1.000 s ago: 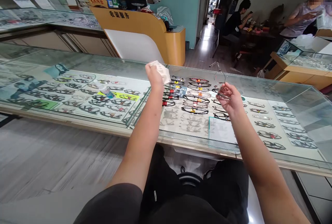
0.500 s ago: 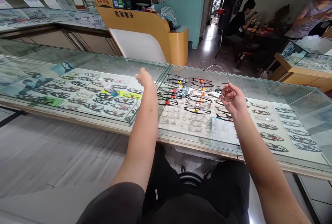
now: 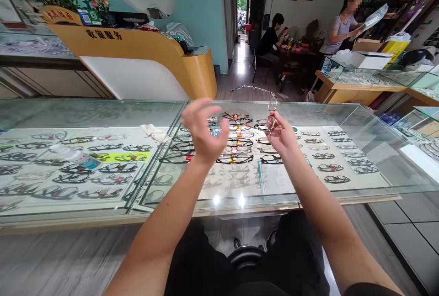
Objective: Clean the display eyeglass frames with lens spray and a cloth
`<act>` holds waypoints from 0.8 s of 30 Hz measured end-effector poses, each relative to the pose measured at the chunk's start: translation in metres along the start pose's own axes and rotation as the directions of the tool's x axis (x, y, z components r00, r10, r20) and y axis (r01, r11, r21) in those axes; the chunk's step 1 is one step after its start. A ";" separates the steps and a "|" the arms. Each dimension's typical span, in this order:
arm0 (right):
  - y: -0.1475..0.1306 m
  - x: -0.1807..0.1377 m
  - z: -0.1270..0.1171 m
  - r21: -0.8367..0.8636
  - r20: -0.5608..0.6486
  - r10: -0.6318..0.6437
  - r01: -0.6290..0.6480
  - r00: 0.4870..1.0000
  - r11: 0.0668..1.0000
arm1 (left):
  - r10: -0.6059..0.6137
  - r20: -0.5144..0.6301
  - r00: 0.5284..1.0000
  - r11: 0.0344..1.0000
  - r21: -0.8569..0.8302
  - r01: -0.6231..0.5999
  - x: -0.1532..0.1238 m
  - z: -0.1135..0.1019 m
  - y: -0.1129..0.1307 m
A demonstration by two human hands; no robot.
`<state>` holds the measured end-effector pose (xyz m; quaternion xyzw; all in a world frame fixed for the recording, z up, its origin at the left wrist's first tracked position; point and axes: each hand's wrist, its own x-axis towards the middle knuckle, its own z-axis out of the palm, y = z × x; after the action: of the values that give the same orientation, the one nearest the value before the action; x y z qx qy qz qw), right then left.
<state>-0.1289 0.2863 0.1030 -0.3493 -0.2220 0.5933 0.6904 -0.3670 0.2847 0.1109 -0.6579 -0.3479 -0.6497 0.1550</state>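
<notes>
In my right hand (image 3: pixel 281 135) is a pair of thin-rimmed eyeglasses (image 3: pixel 273 104), pinched near one lens and held up above the glass display case (image 3: pixel 212 199). One temple of the glasses reaches out to the left, over the far edge of the case. My left hand (image 3: pixel 206 129), somewhat blurred, hovers over the case with thumb and fingers apart and nothing between them. To its left a crumpled white cloth (image 3: pixel 154 133) lies on the glass top. Farther left is a small clear bottle (image 3: pixel 77 156) with blue at its lower end.
Rows of spectacle frames (image 3: pixel 236 143) lie inside the case. Behind it stands a yellow cashier counter (image 3: pixel 137 44). Two people are at the back right, one seated (image 3: pixel 272 40), one standing with papers (image 3: pixel 343 29). Another display case (image 3: pixel 366 76) stands at right.
My left hand has opened and come closer to the glasses in my right hand. The view has turned to the right. The white cloth now shows on the glass.
</notes>
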 end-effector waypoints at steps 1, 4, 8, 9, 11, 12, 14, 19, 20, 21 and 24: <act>0.001 -0.002 0.001 -0.008 -0.001 -0.009 0.009 1.000 1.000 | 0.077 0.115 0.990 0.997 -0.026 -0.074 -0.007 0.008 0.009; 0.006 -0.006 0.004 -0.025 -0.001 -0.030 0.029 1.000 0.999 | 0.220 0.313 0.924 0.976 -0.073 -0.207 -0.026 0.026 0.021; 0.014 -0.006 0.005 -0.076 -0.014 -0.039 0.038 0.999 0.996 | 0.284 0.335 0.898 0.959 -0.093 -0.269 -0.037 0.034 0.020; 0.016 -0.006 0.005 -0.095 -0.013 -0.036 0.035 0.999 0.995 | 0.282 0.334 0.899 0.959 -0.106 -0.262 -0.038 0.035 0.020; 0.020 -0.006 0.006 -0.137 0.007 -0.030 0.031 1.000 0.990 | 0.280 0.329 0.902 0.959 -0.143 -0.245 -0.038 0.035 0.019; 0.022 -0.007 0.007 -0.160 0.024 -0.031 0.034 0.999 0.987 | 0.282 0.318 0.905 0.956 -0.168 -0.239 -0.036 0.033 0.018; 0.024 -0.008 0.007 -0.210 0.055 -0.061 0.071 0.997 0.975 | 0.280 0.263 0.923 0.945 -0.244 -0.218 -0.032 0.029 0.017; 0.012 -0.006 0.002 -0.315 0.090 -0.364 0.373 0.927 0.872 | -0.097 0.105 0.990 0.858 -0.494 0.137 -0.008 0.011 0.009; 0.009 -0.005 0.000 -0.337 0.107 -0.414 0.425 0.904 0.840 | -0.242 0.114 0.964 0.792 -0.550 0.264 -0.003 0.008 0.006; 0.006 -0.003 -0.002 -0.359 0.137 -0.440 0.459 0.887 0.813 | -0.384 0.141 0.913 0.694 -0.608 0.386 0.001 0.007 0.002; 0.008 -0.002 -0.004 -0.415 0.278 -0.409 0.493 0.869 0.764 | -0.647 0.320 0.693 0.291 -0.736 0.612 0.011 0.004 -0.007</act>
<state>-0.1318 0.2836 0.0945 -0.3908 -0.4961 0.3642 0.6844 -0.3693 0.2954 0.1192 -0.4491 -0.2428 -0.7513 -0.4181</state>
